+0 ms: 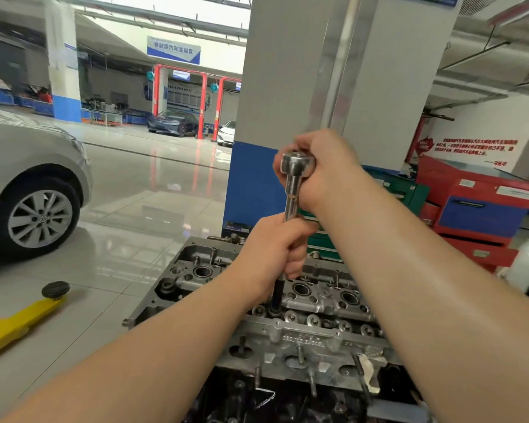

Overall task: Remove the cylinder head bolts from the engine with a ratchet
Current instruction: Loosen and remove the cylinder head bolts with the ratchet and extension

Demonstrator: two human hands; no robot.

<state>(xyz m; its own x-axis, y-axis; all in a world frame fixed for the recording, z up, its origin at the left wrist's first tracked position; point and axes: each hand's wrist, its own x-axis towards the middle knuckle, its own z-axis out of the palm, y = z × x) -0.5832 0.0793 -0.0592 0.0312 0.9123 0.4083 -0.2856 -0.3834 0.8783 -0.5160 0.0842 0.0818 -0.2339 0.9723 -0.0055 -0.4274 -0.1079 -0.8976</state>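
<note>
Head view here, looking down over both forearms at the engine (287,331) sitting low in front of the person, cylinder head (318,303) facing up. The ratchet (295,178) stands almost upright over it. The right hand (324,169) is wrapped over the ratchet head at the top, fingers curled around it, and the left hand (272,248) is closed in a fist around the shaft lower down. Below that fist a dark extension (277,296) drops into a bolt well near the middle-left of the head, so the tool looks seated on one of the cylinder head bolts (can't actually see the bolt, it's down in the hole and hidden by the socket).

My read: this is the breaking-loose or spinning-out step on that one bolt, not the lift-out yet. Can't tell how many of the others are already out.

Next move needs the extension kept dead straight in the well while the top gets turned, otherwise the socket could cock over and round the bolt head. Left hand steadies, right hand does the turning.

Off to the left there's a silver car (28,184) and a yellow lift arm (16,325) on the shiny floor, red tool cabinets (477,209) on the right.
</note>
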